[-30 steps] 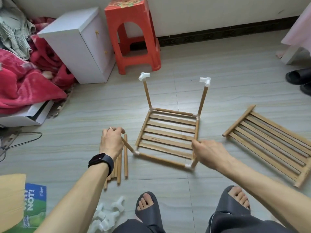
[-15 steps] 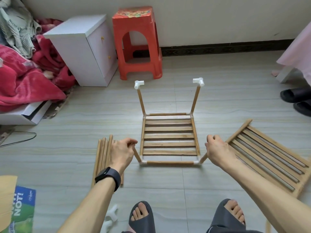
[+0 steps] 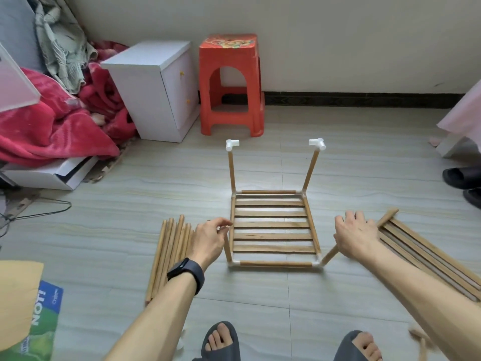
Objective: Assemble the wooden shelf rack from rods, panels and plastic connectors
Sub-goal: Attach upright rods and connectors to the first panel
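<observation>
Bottom panel point(image 3: 272, 225) framed, uprights point(image 3: 311, 170) in. Your left hand point(image 3: 209, 239) and right hand point(image 3: 355, 237) hang slack-fingered, gripping nothing; next, near uprights likely need connectors point(image 3: 232, 144)

The person is wearing a black smartwatch point(image 3: 186, 273) with a dark band on the left wrist, and a thin ring point(image 3: 208, 220) is showing on the left hand point(image 3: 208, 241). Both forearms are showing bare. The feet are wearing grey open-toed slide sandals point(image 3: 233, 347).
</observation>
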Tool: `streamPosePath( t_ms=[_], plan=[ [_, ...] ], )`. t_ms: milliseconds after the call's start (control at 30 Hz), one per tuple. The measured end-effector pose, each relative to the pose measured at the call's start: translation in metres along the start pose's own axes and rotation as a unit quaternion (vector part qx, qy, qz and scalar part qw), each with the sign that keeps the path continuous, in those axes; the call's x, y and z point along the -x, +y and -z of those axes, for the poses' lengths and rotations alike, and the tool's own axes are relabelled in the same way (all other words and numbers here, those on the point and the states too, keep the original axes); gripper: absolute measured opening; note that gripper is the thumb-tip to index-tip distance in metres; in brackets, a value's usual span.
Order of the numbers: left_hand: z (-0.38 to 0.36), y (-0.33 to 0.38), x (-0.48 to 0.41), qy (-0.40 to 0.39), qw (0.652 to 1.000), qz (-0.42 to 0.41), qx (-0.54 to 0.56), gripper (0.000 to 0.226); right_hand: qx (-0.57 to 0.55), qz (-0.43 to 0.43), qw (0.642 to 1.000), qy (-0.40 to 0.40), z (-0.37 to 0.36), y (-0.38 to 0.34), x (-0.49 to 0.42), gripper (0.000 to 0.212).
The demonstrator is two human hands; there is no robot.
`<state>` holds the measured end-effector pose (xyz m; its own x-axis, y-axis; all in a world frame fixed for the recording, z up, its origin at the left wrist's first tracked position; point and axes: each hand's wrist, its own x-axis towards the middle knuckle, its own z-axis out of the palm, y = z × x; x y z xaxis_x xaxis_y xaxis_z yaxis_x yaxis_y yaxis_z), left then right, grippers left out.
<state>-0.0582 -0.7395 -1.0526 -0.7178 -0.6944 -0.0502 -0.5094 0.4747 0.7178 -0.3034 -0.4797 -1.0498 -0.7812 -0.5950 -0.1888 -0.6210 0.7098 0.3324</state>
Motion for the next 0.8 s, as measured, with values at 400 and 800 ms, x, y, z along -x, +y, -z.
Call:
streamPosePath(
  t_ms=[400, 800],
  plan=[
    [0.026, -0.175, 0.091, -0.002, 0.964, 0.244, -0.102, 0.028, -0.090, 0.378, 0.909, -0.152, 0.028, -0.202, 0.046, 0.040],
    [-0.027, -0.237, 0.131, -0.196, 0.924, 0.242, -0.224, 0.044, -0.121, 0.308, 0.885, -0.326, -0.104, -0.328, 0.037, 0.055]
  ],
)
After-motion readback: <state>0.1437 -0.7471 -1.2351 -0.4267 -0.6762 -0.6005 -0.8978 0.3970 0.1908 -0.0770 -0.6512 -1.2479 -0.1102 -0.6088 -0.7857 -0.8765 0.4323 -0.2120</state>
